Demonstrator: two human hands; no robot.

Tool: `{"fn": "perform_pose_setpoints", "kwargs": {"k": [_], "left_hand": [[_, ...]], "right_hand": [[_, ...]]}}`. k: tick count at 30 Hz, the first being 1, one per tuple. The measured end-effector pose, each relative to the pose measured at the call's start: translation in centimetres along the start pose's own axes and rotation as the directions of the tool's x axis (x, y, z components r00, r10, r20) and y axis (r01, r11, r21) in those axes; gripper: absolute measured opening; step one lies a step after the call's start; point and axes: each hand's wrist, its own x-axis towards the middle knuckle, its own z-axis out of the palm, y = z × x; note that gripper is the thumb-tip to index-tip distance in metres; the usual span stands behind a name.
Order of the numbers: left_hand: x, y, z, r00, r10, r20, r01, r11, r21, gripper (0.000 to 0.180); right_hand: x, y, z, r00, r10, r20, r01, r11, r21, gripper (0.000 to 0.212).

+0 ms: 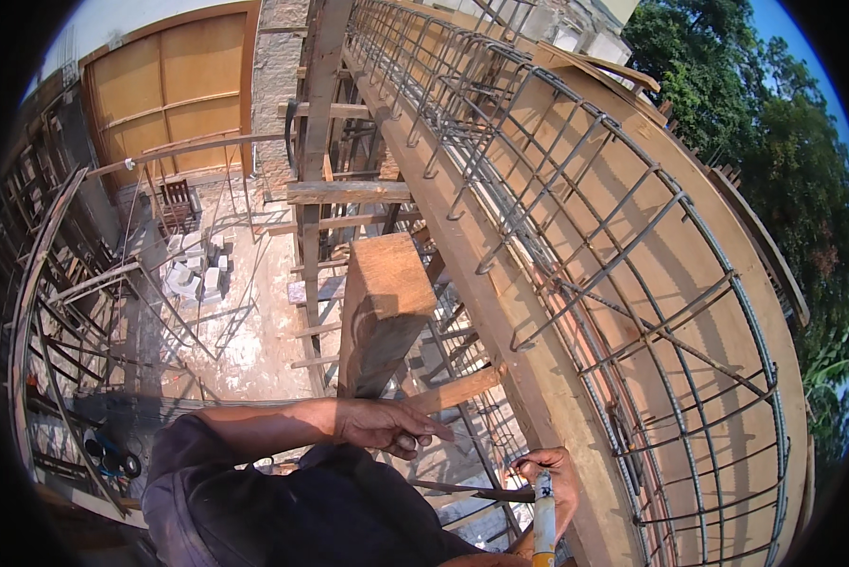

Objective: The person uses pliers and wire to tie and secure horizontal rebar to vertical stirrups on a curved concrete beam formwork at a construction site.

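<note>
My left hand (382,425) reaches across from the left, in front of a thick timber post (377,321). Its index finger points right and the other fingers are curled in; whatever they may pinch is too small to make out. Lower right, my right hand (558,477) is closed around a tubular handle (544,524), white above and yellow below, beside the formwork plank edge. A dark bar (495,494) runs up to that hand from the left; I cannot tell if it belongs to the handle. The two hands are apart.
A long rebar cage (670,331) stands against plywood formwork (575,208) on the right. Timber braces (349,192) cross the drop beneath me. Far below are a pile of pale blocks (196,266) and a wooden chair (177,203); poles (37,283) stand at the left.
</note>
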Motion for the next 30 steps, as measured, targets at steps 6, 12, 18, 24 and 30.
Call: {"fn": "perform_pose_setpoints", "kwargs": {"k": [6,12,18,24,30], "left_hand": [[-3.9,-0.8,-3.3,1.0,0.012,0.008,-0.014,0.941,0.338,0.035],[-6.9,-1.5,-1.7,0.96,0.254,-0.12,-0.114,0.743,0.66,0.032],[-9.3,-1.1,0.8,0.874,0.458,-0.163,-0.293,0.764,0.574,0.03],[-13.8,2.1,2.3,0.864,0.447,-0.233,-0.181,0.707,0.684,0.032],[-15.7,3.1,8.7,0.578,0.816,-0.007,0.366,-0.252,0.896,0.053]], "right_hand": [[0.8,-1.4,3.5,0.992,0.069,0.106,-0.054,0.989,-0.137,0.024],[2.2,-2.3,3.6,0.985,0.061,0.161,-0.022,0.972,-0.233,0.016],[2.8,-3.0,2.4,0.991,-0.133,-0.028,0.131,0.989,-0.062,0.016],[2.0,-7.9,3.7,0.912,-0.361,-0.197,0.332,0.929,-0.165,0.018],[1.5,-8.4,5.3,0.983,-0.185,-0.015,0.16,0.884,-0.439,0.013]]}}
